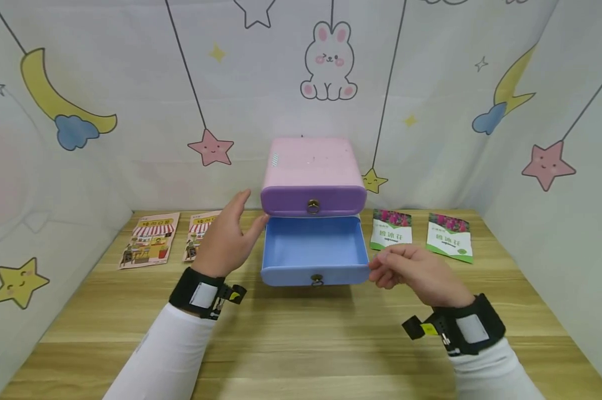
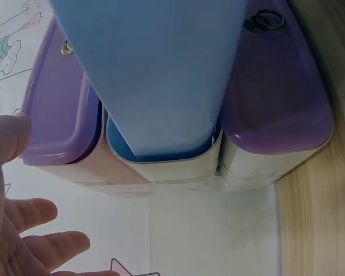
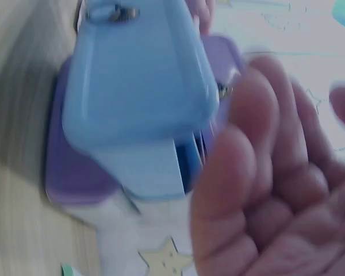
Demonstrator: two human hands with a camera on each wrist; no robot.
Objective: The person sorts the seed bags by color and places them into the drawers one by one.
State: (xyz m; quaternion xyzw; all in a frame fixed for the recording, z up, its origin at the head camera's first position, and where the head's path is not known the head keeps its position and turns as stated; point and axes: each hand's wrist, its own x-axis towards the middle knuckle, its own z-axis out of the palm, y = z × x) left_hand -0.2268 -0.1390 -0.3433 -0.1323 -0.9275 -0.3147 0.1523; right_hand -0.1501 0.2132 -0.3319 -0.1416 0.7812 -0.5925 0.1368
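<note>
A small chest of drawers (image 1: 316, 158) with a pink top stands on the table. Its blue drawer (image 1: 288, 276) is pulled far out, and no contents show inside. Above it, the upper purple drawer (image 1: 286, 201) is closed; a lower purple drawer (image 2: 282, 92) appears in the left wrist view. My left hand (image 1: 225, 240), fingers extended and thumb apart, is beside the chest's left side and holds nothing. At the blue drawer's front right corner is my right hand (image 1: 423, 272), its fingers loosely bent. The right wrist view shows nothing in that hand (image 3: 276, 201).
Two illustrated packets (image 1: 150, 241) (image 1: 197, 230) lie on the wooden table (image 1: 301, 344) to the left, the second partly behind my left hand. Two green-and-white packets (image 1: 391, 229) (image 1: 450, 237) lie to the right. A printed curtain (image 1: 261, 83) surrounds the table's back and sides.
</note>
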